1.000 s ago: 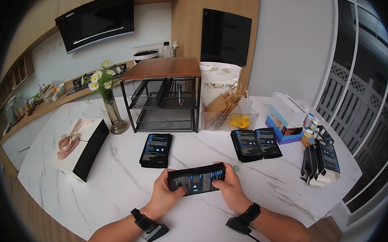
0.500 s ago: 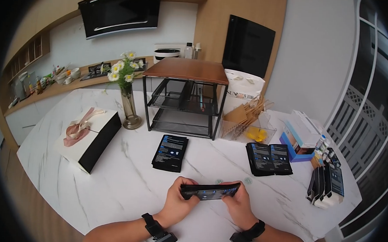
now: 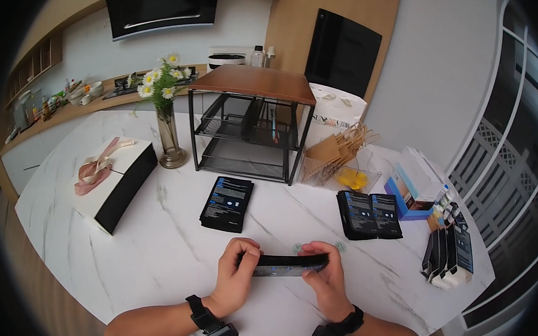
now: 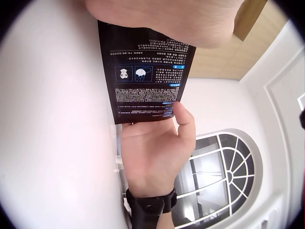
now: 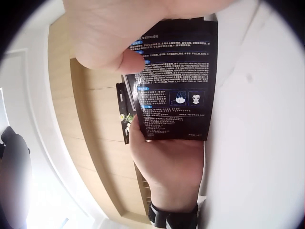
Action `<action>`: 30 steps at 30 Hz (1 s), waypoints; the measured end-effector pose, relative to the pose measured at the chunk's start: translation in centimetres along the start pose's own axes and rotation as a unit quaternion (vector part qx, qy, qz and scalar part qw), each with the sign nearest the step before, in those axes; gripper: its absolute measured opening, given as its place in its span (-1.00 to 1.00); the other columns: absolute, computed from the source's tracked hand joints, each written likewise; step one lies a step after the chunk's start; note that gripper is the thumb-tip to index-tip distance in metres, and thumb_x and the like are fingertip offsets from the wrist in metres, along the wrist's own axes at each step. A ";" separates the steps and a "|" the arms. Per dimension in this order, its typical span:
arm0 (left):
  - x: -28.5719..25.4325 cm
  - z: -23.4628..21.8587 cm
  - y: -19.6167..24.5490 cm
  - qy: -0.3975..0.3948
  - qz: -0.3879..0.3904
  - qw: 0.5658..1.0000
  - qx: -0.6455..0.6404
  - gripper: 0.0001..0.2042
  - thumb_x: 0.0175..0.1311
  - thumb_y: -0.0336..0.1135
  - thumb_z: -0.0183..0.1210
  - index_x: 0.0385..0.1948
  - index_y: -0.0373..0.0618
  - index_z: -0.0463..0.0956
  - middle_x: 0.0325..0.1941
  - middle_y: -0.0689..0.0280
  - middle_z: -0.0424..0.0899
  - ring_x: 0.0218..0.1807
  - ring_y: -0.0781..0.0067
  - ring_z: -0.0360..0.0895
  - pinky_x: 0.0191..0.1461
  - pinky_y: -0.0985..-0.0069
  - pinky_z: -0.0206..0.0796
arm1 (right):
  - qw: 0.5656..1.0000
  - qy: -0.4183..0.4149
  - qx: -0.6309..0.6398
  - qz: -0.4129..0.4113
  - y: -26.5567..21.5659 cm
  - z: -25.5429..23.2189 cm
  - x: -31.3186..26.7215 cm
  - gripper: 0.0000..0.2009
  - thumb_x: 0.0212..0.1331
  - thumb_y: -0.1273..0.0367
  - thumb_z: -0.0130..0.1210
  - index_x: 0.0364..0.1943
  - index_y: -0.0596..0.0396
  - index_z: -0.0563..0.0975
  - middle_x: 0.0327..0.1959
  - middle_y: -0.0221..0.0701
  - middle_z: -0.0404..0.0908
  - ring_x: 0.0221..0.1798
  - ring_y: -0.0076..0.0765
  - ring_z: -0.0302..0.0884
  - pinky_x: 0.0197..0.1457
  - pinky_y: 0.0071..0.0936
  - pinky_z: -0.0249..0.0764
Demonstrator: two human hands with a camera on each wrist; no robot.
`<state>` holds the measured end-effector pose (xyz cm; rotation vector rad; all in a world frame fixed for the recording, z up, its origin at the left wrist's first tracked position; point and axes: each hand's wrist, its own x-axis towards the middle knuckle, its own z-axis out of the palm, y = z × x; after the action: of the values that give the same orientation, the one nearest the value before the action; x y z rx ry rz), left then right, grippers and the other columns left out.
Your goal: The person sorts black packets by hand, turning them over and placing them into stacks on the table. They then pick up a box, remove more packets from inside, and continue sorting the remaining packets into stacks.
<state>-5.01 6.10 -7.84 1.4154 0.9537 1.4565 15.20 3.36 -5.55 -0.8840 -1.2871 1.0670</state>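
Note:
Both hands hold a stack of black printed sachets [image 3: 285,266] by its two ends, low over the near part of the table. The left hand [image 3: 236,273] grips the left end, its thumb up at the top edge. At the right end, the right hand [image 3: 331,284] has its thumb in front and its fingers behind. Blue headings, white print and small face-mask pictures cover the front sachet [image 5: 176,81] in the right wrist view. Another sachet pile [image 3: 226,203] lies beyond the left hand, and two side-by-side piles [image 3: 370,216] lie beyond the right.
A white box with a pink ribbon [image 3: 107,187] stands at the left, near a flower vase [image 3: 171,144]. Behind are a black rack with a brown top [image 3: 252,82] and a clear bin [image 3: 341,175] of paper bags. Boxes [image 3: 417,182] and more black packets [image 3: 450,256] are at the right.
The stack has tipped so its top edge faces the head camera and less of its printed front shows. The left thumb has moved from the front up to the top edge. The head view has shifted.

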 end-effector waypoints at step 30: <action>0.0 -0.1 2.0 -0.020 -0.102 0.995 0.013 -0.75 0.55 -0.26 -0.05 -0.21 -0.24 0.54 -0.24 0.36 0.62 -0.17 0.62 0.40 0.02 0.57 0.29 | 0.995 0.005 -0.094 0.045 2.6 -0.6 -0.3 -0.65 0.23 0.71 0.05 0.07 0.19 0.36 0.01 -0.31 0.49 0.14 -0.46 0.42 0.30 -0.43 0.32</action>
<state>-5.26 5.41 -5.97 1.3184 1.0625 1.2656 15.46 3.84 -8.18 -1.0967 -1.3658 1.0211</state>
